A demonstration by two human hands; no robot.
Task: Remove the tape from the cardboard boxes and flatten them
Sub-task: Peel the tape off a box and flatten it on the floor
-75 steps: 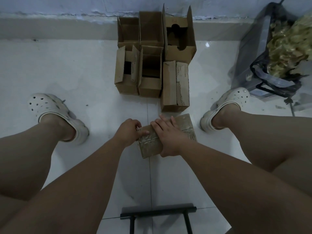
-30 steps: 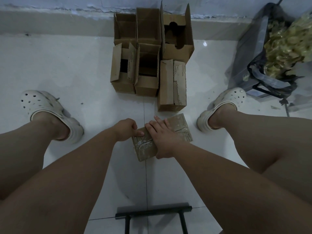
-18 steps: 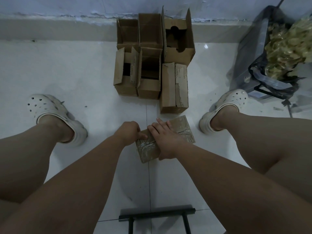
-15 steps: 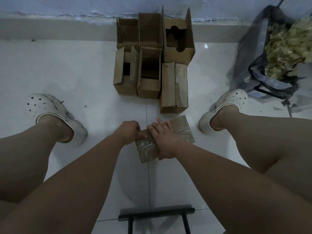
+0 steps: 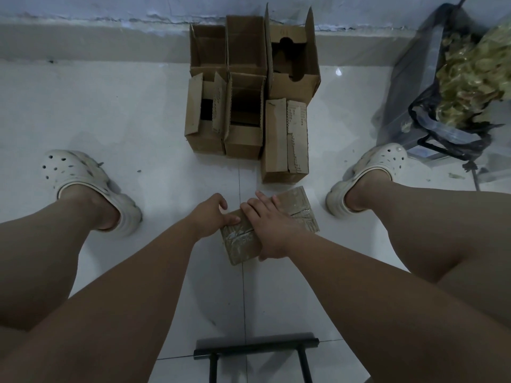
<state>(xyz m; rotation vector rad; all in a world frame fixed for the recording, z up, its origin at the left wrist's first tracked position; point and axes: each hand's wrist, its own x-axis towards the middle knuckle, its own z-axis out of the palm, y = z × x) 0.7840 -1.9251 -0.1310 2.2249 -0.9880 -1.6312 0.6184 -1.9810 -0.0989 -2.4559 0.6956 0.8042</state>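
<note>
A small cardboard box wrapped in clear tape lies on the white tiled floor between my feet. My right hand lies flat across its top and holds it down. My left hand is curled at the box's left end, with the thumb on the taped seam. Whether the fingers pinch a tape end is hidden. Beyond it stand several brown cardboard boxes in a cluster by the wall, most with open flaps, one closed nearest me.
My feet in white clogs, one to the left and one to the right, flank the box. A black bag of crumpled tape on a frame stands at the right. A black metal bar lies near me.
Both hands stay on the taped box. The left hand has shifted slightly at the box's left end. The view has wobbled a little.
</note>
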